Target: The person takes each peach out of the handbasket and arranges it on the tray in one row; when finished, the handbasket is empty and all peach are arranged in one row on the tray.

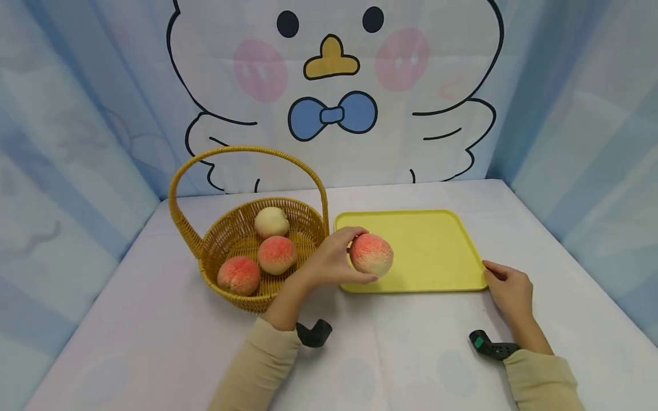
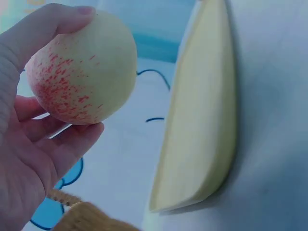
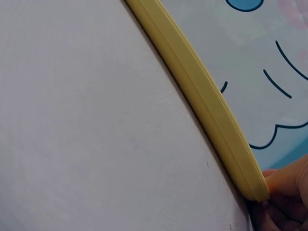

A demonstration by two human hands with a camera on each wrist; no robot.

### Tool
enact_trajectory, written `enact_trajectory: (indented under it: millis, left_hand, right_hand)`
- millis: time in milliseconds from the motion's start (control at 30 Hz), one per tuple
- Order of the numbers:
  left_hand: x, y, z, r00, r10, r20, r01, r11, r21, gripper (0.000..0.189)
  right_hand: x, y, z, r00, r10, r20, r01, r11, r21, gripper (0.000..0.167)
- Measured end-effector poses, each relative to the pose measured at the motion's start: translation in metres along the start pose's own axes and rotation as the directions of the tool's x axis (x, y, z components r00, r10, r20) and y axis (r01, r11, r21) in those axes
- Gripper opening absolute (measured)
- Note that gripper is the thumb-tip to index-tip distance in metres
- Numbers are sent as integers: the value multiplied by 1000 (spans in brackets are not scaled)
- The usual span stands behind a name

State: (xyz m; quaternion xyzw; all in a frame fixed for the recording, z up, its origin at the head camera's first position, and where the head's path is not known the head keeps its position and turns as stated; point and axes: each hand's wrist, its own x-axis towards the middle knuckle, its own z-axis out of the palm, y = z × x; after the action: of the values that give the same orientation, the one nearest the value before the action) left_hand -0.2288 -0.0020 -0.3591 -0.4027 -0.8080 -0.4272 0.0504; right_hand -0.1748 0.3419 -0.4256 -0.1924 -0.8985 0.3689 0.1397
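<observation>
With left hand (image 1: pixel 334 261), holds a peach (image 1: pixel 373 255) between thumb and fingers, parted only to the fruit's width; with right hand (image 1: pixel 511 288), pinches the near right corner of a yellow tray (image 1: pixel 432 251). Holds the peach raised, apart from the tray, toward its left end, with left hand much nearer than right to that end; cannot tell whether directly above. Has the tray's long axis running left to right, edged by a low rim, with room rightward across the floor. Has a tall-handled basket (image 1: pixel 226 237) just left, containing two reddish peaches (image 1: pixel 239 275) and a pale peach (image 1: pixel 271 222).
</observation>
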Motion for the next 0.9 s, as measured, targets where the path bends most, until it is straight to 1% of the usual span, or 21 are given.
enact_trajectory:
  millis: [100, 167, 267, 367, 533, 667, 767, 900]
  left_hand:
    - [1, -3, 13, 999, -29, 21, 28, 1000, 12, 70]
    - [1, -5, 19, 997, -67, 38, 67, 998, 19, 69]
    - [-1, -9, 27, 990, -132, 54, 129, 990, 51, 69]
    - [-2, -13, 32, 984, -172, 52, 167, 982, 93, 72]
    - [-3, -18, 38, 978, -203, 41, 195, 970, 142, 73]
    - [-3, -20, 42, 972, -233, 29, 226, 961, 159, 74]
    - [-1, -22, 45, 968, -252, 12, 248, 958, 147, 75]
    - [3, -23, 49, 967, -253, 5, 251, 963, 94, 74]
  right_hand:
    - [-1, -1, 1, 1000, -3, -8, 3, 1000, -1, 32]
    - [-1, -1, 1, 1000, -7, -11, 7, 1000, -6, 32]
    - [-1, -1, 1, 1000, -12, -14, 12, 1000, -7, 32]
    - [-2, -2, 1, 1000, -15, -10, 15, 1000, -7, 32]
    - [-4, -2, 0, 1000, -21, -6, 21, 1000, -8, 32]
    - [-3, -1, 1, 999, -33, -4, 33, 999, -1, 33]
    - [-1, 1, 2, 999, -37, -8, 37, 999, 4, 33]
    - [1, 3, 2, 999, -34, -12, 34, 999, -10, 33]
